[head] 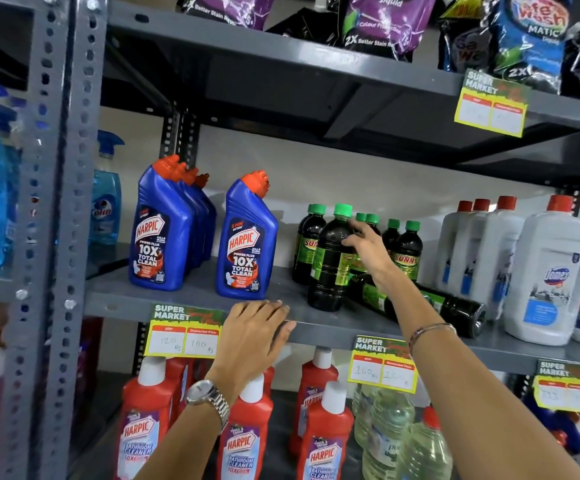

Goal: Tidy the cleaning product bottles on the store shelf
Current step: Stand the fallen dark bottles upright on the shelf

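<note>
My right hand (368, 249) wraps the shoulder of an upright dark green-capped bottle (331, 261) near the front edge of the grey shelf (184, 299). Another dark bottle (447, 306) lies toppled just beside it. My left hand (250, 336) rests flat, fingers spread, on the shelf's front edge.

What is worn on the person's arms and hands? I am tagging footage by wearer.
Both forearms are bare, with no sleeves or gloves in view. The left wrist carries a silver metal watch with a link band. The right wrist has a thin bracelet. No rings are visible.
</note>
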Available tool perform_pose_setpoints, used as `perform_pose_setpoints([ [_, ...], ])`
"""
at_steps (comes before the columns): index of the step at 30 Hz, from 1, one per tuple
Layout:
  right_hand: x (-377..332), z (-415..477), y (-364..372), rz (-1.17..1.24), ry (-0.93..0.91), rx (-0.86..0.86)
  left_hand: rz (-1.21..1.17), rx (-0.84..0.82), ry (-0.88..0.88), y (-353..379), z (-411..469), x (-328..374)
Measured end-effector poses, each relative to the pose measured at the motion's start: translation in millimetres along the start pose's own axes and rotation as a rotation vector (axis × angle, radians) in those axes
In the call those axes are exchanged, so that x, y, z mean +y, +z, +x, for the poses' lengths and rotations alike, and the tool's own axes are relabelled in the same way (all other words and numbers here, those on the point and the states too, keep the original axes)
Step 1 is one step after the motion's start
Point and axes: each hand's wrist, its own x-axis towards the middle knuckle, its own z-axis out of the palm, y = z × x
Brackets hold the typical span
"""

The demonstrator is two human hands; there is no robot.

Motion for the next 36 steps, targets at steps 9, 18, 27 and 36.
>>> perform_pose_setpoints([
  [9,3.9,3.3,0.3,-0.224,-0.115,0.205,0.038,0.010,0.024,6.3,-6.3,1.6],
  [18,1.2,5.6,1.0,0.014,-0.053,0.073,0.021,0.038,0.028,5.6,-6.3,0.1],
  [27,1.9,-0.3,2.8,0.109,-0.035,0.042,0.027,0.013,0.009,3.2,-5.6,0.7],
  [36,4.1,0.8,-5.4,0.014,-0.079,0.081,0.019,0.002,-0.004,2.4,-6.1,1.9],
])
